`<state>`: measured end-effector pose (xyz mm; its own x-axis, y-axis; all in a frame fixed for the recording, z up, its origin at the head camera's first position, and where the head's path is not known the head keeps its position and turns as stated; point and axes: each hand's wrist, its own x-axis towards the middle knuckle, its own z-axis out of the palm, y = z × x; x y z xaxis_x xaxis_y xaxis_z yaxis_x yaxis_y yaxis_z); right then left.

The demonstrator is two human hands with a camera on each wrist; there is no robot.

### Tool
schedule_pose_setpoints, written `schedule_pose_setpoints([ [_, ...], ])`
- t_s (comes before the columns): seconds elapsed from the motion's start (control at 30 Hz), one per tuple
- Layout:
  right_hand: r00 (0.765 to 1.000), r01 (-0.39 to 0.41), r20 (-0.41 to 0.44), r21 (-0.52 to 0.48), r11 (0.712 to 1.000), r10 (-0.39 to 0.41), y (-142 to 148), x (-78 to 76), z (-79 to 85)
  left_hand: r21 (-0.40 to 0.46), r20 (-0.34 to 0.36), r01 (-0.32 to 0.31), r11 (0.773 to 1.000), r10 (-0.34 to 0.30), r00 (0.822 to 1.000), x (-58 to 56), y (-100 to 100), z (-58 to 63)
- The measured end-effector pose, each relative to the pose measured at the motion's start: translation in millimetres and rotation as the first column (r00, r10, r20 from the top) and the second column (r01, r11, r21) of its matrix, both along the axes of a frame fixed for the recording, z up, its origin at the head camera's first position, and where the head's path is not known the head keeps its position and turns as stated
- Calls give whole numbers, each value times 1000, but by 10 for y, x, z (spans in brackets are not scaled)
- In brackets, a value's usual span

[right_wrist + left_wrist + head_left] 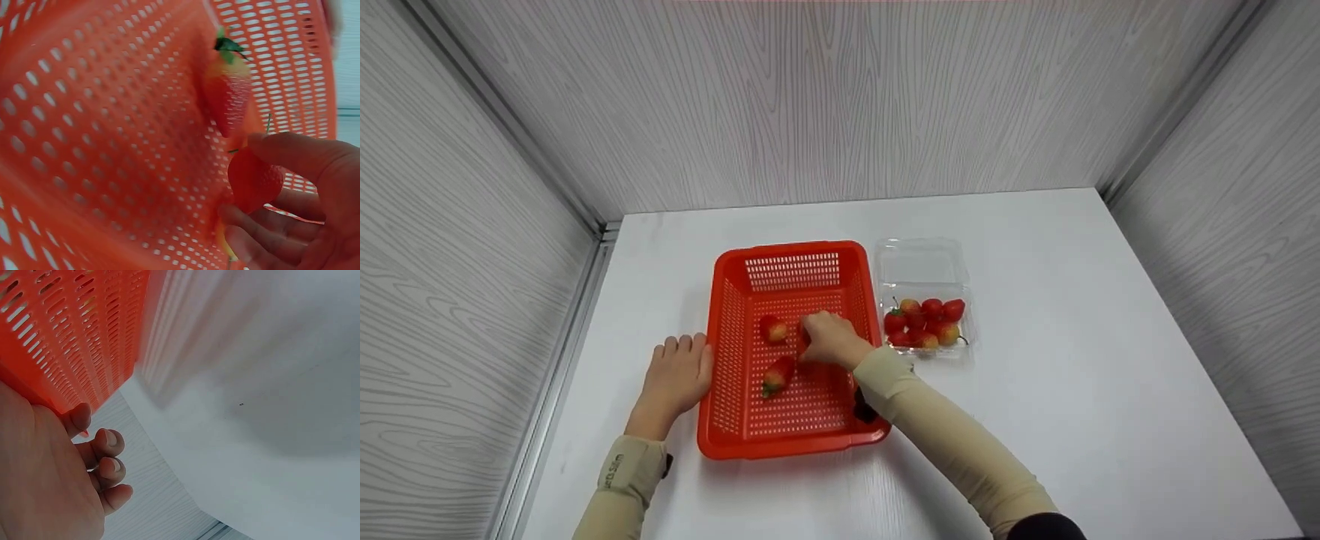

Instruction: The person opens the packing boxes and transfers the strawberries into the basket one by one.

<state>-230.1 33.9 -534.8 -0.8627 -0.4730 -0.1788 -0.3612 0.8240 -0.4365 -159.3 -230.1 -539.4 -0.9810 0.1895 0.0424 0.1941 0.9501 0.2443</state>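
A red plastic basket (709, 405) with slotted walls stands on the white table. Inside it, my right hand (829, 341) pinches a red strawberry (253, 179) between thumb and fingers. In the head view the hand mostly covers that strawberry. Below it in the basket lies a longer strawberry (778, 376) with green leaves, also seen in the right wrist view (228, 95). Farther up lies a red-and-yellow fruit (772, 330). My left hand (675, 375) rests with its thumb side against the basket's left wall, its fingers loosely bent (109, 444) and holding nothing.
Right of the basket, a clear plastic clamshell box (921, 262) lies with its lid folded back. Several red and yellow fruits (934, 326), some with stems, fill its near half. Wood-grained grey panels (840, 105) enclose the table at the back and sides.
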Motion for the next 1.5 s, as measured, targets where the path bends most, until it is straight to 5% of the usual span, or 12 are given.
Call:
schedule_pose_setpoints([
  [0.5,992,-81,-91,55,995,86,-54,39,-120,2,33,-8,1000,8,999,-9,-7,2],
  [0.83,992,-79,-94,39,996,83,-45,50,-144,7,-20,18,1000,-17,1000,7,-8,7],
  [1.13,994,-71,-85,35,997,74,-49,46,-137,3,10,6,1000,-6,1000,-4,-11,6],
  [1.5,997,-71,18,-4,997,71,-24,51,151,-9,6,17,1000,-17,1000,-10,-14,12],
])
